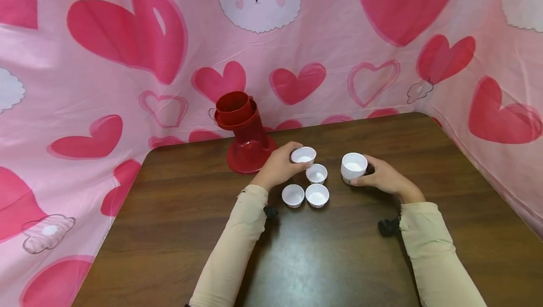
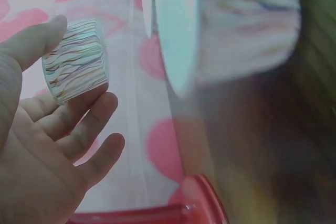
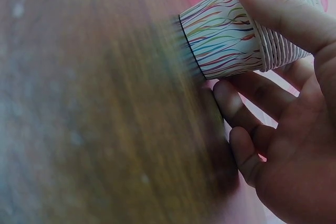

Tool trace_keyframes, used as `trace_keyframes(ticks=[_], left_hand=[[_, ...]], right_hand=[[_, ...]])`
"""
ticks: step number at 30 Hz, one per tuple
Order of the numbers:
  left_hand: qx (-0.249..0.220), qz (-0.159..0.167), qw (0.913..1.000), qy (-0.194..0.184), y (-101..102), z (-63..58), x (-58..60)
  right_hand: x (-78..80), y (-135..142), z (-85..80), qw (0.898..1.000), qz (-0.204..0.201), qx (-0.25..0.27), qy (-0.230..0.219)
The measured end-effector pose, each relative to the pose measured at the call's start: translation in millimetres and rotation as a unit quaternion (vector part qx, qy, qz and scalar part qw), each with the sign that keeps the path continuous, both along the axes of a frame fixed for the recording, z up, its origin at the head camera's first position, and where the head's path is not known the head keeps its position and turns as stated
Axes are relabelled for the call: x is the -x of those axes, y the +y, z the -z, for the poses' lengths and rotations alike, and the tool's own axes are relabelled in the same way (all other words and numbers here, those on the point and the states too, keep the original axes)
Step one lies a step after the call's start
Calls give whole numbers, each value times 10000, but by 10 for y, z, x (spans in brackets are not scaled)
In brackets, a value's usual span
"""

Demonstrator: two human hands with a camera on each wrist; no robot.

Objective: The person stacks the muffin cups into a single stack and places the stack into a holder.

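My left hand [image 1: 281, 166] pinches a single small white paper cup [image 1: 303, 155] between thumb and fingers. In the left wrist view this cup [image 2: 77, 62] shows coloured wavy stripes on its side. Just in front of it on the table stand three more cups: one nearest the held cup [image 1: 316, 174], a left one [image 1: 293, 195] and a right one [image 1: 317, 196]. To the right, my right hand [image 1: 385, 177] grips a stack of nested paper cups [image 1: 354, 166]. The right wrist view shows the stack's many rolled rims [image 3: 286, 30], with the thumb across them.
A red plastic stand [image 1: 248, 153] with a tilted, round-mouthed tube [image 1: 233, 109] is behind and left of my left hand. The brown wooden table [image 1: 178, 231] meets pink heart-print cloth [image 1: 254, 52] at the back and sides. Black wrist cameras [image 1: 388, 228] hang under both wrists.
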State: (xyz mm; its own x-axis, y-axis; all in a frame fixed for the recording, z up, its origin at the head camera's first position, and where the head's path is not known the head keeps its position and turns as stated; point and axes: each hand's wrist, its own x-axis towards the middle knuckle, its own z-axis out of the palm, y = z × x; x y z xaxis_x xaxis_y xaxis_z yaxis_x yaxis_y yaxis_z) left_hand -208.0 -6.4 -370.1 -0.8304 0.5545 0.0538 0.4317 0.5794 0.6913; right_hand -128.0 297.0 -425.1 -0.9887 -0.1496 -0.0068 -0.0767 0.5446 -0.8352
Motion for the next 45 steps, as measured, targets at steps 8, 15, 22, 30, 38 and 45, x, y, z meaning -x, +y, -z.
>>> trace_keyframes(ticks=[8,15,22,30,38,45], left_hand=[[-74,402,9991,137,280,-24,-61],[-106,641,9979,-4,592,-68,-159],[-66,901,9959,73,832,-48,-211],[266,1009,9941,299,1069,-54,-275],[730,1018,9916,330,1109,2,-287],[886,1039,9902,291,1076,11,-294]], right_hand=[[7,-9,21,9999,-28,64,108],[-1,10,20,9998,-49,132,131],[-4,16,28,9998,-69,172,88],[3,4,36,9997,-50,178,134],[9,7,34,9995,-134,257,89],[5,25,29,9996,-103,267,69]])
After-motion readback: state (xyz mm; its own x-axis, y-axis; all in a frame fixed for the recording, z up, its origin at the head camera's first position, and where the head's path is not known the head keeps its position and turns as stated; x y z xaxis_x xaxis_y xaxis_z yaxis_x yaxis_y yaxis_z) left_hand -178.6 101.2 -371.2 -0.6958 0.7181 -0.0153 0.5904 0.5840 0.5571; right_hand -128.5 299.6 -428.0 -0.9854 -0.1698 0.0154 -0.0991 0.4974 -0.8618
